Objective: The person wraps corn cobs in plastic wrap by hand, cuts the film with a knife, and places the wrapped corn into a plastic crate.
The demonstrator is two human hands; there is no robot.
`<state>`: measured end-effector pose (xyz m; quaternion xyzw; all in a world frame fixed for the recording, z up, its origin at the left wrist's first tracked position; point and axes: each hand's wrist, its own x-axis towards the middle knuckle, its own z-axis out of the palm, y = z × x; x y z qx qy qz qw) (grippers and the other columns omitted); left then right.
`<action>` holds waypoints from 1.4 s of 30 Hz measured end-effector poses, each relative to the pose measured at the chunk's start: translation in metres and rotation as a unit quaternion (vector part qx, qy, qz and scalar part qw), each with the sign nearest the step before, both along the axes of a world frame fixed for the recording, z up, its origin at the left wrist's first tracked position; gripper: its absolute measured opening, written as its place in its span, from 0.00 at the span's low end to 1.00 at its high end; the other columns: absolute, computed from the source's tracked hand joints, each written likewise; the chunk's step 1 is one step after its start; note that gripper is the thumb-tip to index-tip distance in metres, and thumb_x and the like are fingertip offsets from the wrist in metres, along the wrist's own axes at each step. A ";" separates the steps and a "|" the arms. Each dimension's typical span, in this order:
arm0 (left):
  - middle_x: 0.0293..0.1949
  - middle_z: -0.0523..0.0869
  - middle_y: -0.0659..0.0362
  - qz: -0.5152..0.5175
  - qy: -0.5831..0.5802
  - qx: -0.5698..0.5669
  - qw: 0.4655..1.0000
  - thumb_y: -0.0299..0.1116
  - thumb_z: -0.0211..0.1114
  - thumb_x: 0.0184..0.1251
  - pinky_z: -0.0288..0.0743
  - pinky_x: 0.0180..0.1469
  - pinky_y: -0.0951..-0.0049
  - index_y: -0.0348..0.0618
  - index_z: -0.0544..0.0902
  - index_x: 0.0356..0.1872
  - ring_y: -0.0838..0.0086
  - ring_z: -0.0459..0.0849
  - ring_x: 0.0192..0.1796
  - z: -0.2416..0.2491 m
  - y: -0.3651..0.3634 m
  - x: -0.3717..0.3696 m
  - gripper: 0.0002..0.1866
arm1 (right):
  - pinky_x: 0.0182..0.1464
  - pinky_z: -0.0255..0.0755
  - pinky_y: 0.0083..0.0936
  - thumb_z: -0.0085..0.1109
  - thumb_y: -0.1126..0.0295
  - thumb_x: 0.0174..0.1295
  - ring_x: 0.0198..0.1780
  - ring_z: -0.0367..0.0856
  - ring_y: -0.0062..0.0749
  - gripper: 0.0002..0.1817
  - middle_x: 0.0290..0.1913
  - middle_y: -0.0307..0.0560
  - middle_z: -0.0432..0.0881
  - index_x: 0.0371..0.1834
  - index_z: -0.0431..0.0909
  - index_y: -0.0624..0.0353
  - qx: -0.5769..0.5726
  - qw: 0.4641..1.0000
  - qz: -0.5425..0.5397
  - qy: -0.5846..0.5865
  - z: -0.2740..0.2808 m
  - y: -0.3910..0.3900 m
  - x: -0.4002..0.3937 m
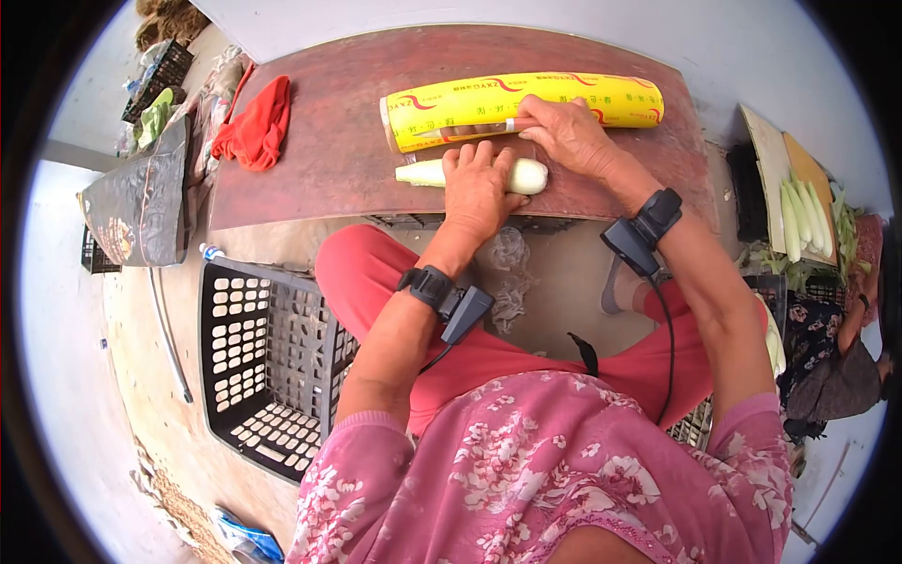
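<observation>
A pale green vegetable stem [528,177] lies crosswise near the front edge of the reddish table [329,193]. My left hand [477,193] is closed over its middle, fingers on the far side and thumb toward the near side. A knife [470,130] with a pale and reddish handle is gripped in my right hand [568,136]. Its blade points left, just in front of a yellow printed roll of film [526,92]. The roll lies along the back of the table, close behind my right hand's fingers.
A red cloth [258,127] rests on the table's left end. Black crates [268,348] stand on the floor at my left. Several pale stems [805,218] lie on boards at the right, with leaves around them. Another person's arm [853,320] shows at the far right.
</observation>
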<state>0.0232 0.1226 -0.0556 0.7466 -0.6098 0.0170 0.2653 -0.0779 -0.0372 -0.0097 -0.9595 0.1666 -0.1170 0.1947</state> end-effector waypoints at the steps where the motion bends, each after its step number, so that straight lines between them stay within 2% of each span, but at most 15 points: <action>1: 0.44 0.77 0.59 0.000 0.001 -0.006 1.000 0.43 0.79 0.37 0.60 0.58 0.58 0.50 0.79 0.51 0.61 0.73 0.51 0.001 0.001 -0.001 0.34 | 0.51 0.59 0.38 0.58 0.65 0.63 0.47 0.79 0.36 0.09 0.41 0.38 0.84 0.45 0.74 0.51 -0.014 1.000 0.001 0.001 -0.001 0.003 0.001; 6: 0.44 0.77 0.60 0.000 -0.007 -0.023 1.000 0.42 0.79 0.37 0.60 0.57 0.59 0.51 0.79 0.51 0.62 0.72 0.51 -0.001 0.002 -0.002 0.33 | 0.50 0.58 0.38 0.56 0.65 0.64 0.47 0.79 0.35 0.06 0.39 0.37 0.84 0.41 0.77 0.49 -0.094 0.995 0.041 0.020 -0.001 0.013 0.006; 9: 0.44 0.77 0.61 -0.001 -0.008 -0.015 1.000 0.42 0.79 0.36 0.60 0.57 0.59 0.51 0.79 0.51 0.62 0.72 0.51 -0.001 0.004 -0.002 0.34 | 0.50 0.57 0.38 0.55 0.63 0.65 0.47 0.79 0.35 0.06 0.39 0.37 0.84 0.41 0.79 0.48 -0.110 0.994 0.017 -0.011 -0.008 0.012 0.009; 15: 0.47 0.77 0.60 -0.004 -0.002 -0.002 1.000 0.42 0.79 0.36 0.60 0.58 0.59 0.50 0.78 0.52 0.62 0.72 0.52 0.002 0.004 -0.002 0.35 | 0.50 0.54 0.44 0.56 0.59 0.64 0.45 0.77 0.37 0.06 0.39 0.33 0.84 0.37 0.80 0.43 -0.093 0.996 0.007 -0.010 -0.013 0.013 0.012; 21: 0.48 0.78 0.59 -0.007 -0.005 -0.039 0.999 0.42 0.79 0.35 0.60 0.59 0.58 0.49 0.77 0.53 0.62 0.73 0.53 -0.001 0.005 -0.003 0.36 | 0.53 0.52 0.43 0.55 0.59 0.64 0.46 0.74 0.34 0.07 0.39 0.29 0.84 0.39 0.83 0.39 -0.117 0.992 0.005 -0.042 -0.024 0.017 0.011; 29: 0.48 0.78 0.58 -0.006 0.001 -0.046 0.999 0.41 0.80 0.35 0.60 0.59 0.58 0.43 0.74 0.52 0.61 0.73 0.52 -0.003 0.004 -0.003 0.38 | 0.51 0.54 0.40 0.54 0.62 0.63 0.45 0.76 0.33 0.08 0.37 0.30 0.83 0.40 0.83 0.42 -0.146 0.989 0.008 -0.033 -0.024 0.025 0.013; 36: 0.49 0.78 0.57 -0.013 0.003 -0.040 0.999 0.40 0.80 0.36 0.59 0.60 0.57 0.43 0.74 0.54 0.60 0.73 0.54 -0.001 0.006 -0.003 0.38 | 0.50 0.57 0.38 0.55 0.65 0.62 0.45 0.77 0.33 0.08 0.37 0.34 0.83 0.41 0.82 0.44 -0.155 0.986 0.033 -0.047 -0.029 0.023 0.011; 42: 0.49 0.78 0.56 -0.020 0.003 -0.044 0.999 0.39 0.79 0.37 0.59 0.60 0.57 0.43 0.74 0.54 0.60 0.73 0.55 -0.003 0.006 -0.002 0.37 | 0.48 0.58 0.38 0.53 0.65 0.62 0.43 0.77 0.34 0.07 0.32 0.36 0.80 0.39 0.82 0.45 -0.137 0.988 0.052 -0.041 -0.025 0.021 0.013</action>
